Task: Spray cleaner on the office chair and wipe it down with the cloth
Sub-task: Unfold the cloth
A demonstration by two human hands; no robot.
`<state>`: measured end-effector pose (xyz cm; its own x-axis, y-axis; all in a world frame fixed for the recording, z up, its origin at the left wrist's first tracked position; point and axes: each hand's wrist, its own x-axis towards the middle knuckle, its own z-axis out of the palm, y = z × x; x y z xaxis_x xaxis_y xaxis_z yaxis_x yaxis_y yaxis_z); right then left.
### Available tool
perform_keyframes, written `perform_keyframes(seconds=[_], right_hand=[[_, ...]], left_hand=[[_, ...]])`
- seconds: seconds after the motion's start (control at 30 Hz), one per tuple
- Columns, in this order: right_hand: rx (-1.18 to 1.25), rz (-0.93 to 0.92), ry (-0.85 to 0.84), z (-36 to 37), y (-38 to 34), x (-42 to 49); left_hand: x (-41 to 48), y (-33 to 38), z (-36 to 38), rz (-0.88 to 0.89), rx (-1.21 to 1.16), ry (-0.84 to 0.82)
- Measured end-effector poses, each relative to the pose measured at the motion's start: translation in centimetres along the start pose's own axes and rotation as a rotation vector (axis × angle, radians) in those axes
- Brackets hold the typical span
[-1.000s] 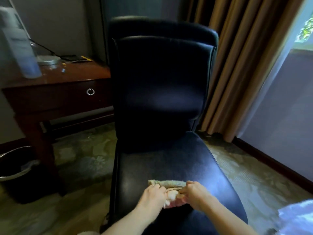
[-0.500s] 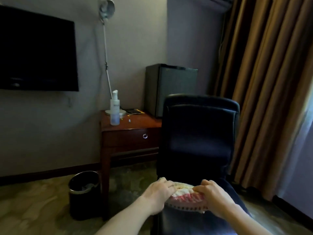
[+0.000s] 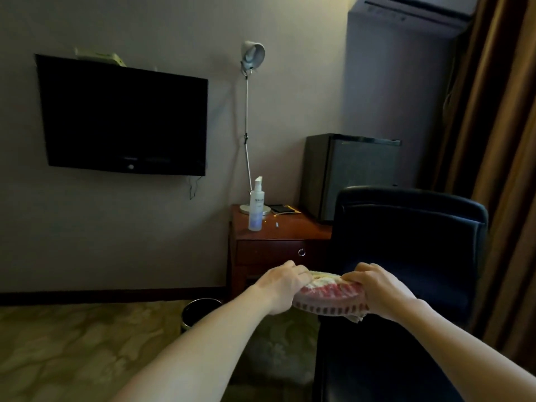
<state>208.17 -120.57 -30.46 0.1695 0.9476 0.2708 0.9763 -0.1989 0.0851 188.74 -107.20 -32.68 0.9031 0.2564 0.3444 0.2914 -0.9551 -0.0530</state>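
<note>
A black leather office chair [image 3: 406, 256] stands at the right, its seat running to the bottom edge. A folded cloth [image 3: 330, 297], cream with red and pink bands, is lifted above the seat's left front. My left hand [image 3: 282, 287] grips its left end and my right hand [image 3: 380, 288] grips its right end, fingers curled over the top. The clear spray bottle [image 3: 256, 206] with a white pump stands upright on the wooden side table [image 3: 278, 230], left of the chair's back and beyond my hands.
A desk lamp [image 3: 251, 58] rises from the table, with a black mini fridge [image 3: 348, 175] behind it. A wall television [image 3: 123, 118] hangs at the left. A black bin [image 3: 200, 313] sits on the carpet under the table's left side. Brown curtains [image 3: 501, 140] hang at the right.
The view has swung up and to the left, so the chair sits further right and the television shows. Both hands have raised the cloth off the seat, still gripping its two ends.
</note>
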Motion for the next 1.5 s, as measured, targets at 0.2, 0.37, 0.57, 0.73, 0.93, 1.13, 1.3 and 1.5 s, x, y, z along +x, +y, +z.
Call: perform_keyframes(seconds=[0.2,0.37,0.57,0.73,0.93,1.13,1.3,1.5], right_hand=[[0.032,-0.048,-0.018,2.1,0.8,9.5],[0.060,-0.068,-0.043,2.4,3.1,20.6],[0.060,-0.074,-0.082,-2.6,5.3,32.4],[0.075,-0.058,-0.147,-8.1,5.5,38.5],[0.090,0.013,-0.200,-11.6,6.1,44.1],[0.093,0.051,-0.271,-9.3,6.8,45.8],[0.122,0.074,-0.293,-7.0,9.1,46.9],[0.147,0.135,-0.297,-2.1,12.1,49.7]], left_hand=[[4.0,-7.2,0.5,-0.072,-0.028,-0.072],[11.3,-15.2,-0.6,-0.120,-0.047,-0.160],[19.2,-23.2,-5.5,-0.131,-0.020,-0.174],[23.0,-28.1,-9.8,-0.114,-0.010,-0.135],[27.1,-32.3,-13.1,-0.087,-0.082,-0.118],[28.7,-34.1,-11.3,-0.072,-0.151,-0.174],[30.9,-34.5,-8.5,-0.053,-0.146,-0.217],[35.1,-36.4,-3.4,-0.067,-0.118,-0.227]])
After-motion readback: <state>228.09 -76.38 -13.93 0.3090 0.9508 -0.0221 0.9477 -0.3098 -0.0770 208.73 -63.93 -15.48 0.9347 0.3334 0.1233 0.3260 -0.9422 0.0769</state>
